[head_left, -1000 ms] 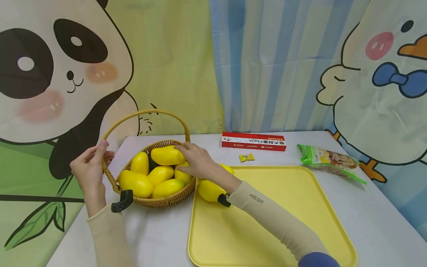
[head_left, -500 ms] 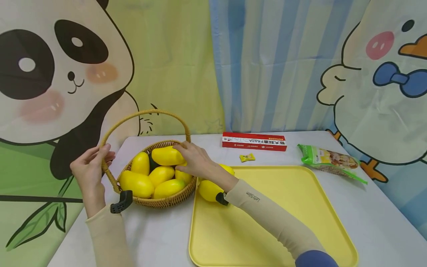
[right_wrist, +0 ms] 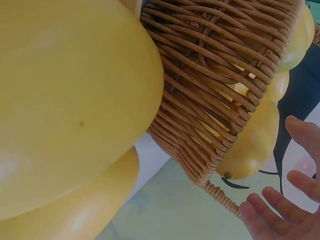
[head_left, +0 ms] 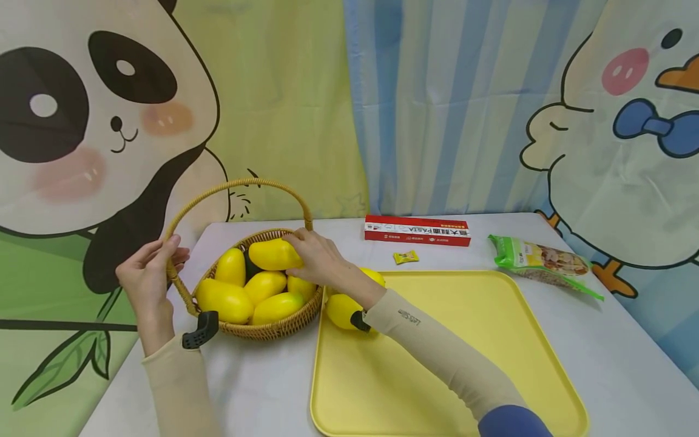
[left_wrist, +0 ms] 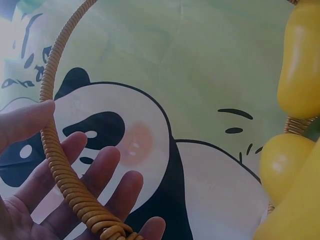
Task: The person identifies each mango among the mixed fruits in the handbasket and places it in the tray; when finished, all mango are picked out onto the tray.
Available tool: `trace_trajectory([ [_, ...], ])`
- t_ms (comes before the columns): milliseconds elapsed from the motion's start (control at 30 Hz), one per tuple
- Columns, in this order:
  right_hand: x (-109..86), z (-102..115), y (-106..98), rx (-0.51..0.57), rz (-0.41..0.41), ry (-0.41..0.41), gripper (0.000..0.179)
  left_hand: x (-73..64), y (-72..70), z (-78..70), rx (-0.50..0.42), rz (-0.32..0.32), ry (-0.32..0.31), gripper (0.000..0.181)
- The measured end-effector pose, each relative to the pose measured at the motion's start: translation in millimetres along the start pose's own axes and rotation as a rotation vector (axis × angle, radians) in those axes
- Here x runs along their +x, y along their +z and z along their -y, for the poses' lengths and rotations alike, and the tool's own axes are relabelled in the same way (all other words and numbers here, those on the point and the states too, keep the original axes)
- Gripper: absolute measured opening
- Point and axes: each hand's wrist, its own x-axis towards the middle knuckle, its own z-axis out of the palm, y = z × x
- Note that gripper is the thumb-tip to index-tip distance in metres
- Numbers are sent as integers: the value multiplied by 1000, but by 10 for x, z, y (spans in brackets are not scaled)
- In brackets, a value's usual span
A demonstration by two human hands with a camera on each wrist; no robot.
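Note:
A wicker basket full of yellow mangoes stands on the left of the table. My left hand holds the left side of its tall handle; in the left wrist view the thumb lies on the handle and the fingers pass behind it. Over the basket's right rim is my right hand, its fingertips by the end of the upper mango. In the right wrist view the right hand's fingers are spread apart. A dark green piece sits mostly hidden among the mangoes.
A yellow tray lies right of the basket, with mangoes at its left edge, partly under the right forearm. Behind are a red pasta box and a small yellow packet. A green food bag lies at the right.
Both hands stay nearly where they were. The right hand and forearm have shifted very slightly. The basket and its mangoes look unmoved.

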Motion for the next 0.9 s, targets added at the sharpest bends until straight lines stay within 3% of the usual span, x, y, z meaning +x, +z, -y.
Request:
trace_trajectory([
  [467, 100, 29, -1, -40, 7, -1, 67, 2, 1, 1, 2, 0, -17, 30],
  [900, 203, 67, 55, -61, 94, 22, 68, 12, -6, 19, 14, -3, -15, 32],
])
